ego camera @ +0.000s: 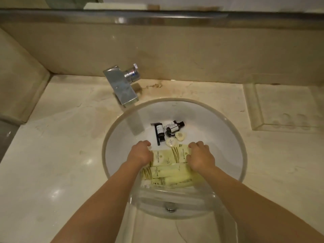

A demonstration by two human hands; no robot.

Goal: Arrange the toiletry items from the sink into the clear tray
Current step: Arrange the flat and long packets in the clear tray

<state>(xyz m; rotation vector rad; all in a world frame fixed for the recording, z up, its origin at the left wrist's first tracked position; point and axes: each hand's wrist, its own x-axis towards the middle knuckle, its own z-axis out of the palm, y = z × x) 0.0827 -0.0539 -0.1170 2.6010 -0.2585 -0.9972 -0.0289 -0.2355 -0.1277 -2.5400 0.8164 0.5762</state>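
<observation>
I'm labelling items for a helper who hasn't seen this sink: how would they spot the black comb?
Start at the round white sink below the faucet. Among the small dark items at its far side, left of the dark bottles, lies the black comb. It is the only long, thin, flat piece, unlike the stubby bottles and round pale soaps.

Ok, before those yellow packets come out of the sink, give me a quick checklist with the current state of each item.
1. Left hand on the yellow packets: ok, fingers curled at their left end.
2. Right hand on the packets: ok, at their right end.
3. Clear tray reachable: ok, on the counter right of the sink.
4. Tray free of clutter: cannot tell; faint shapes show at its near end.
5. Remaining items: not ok; dark bottles and round soaps lie in the basin.
</observation>
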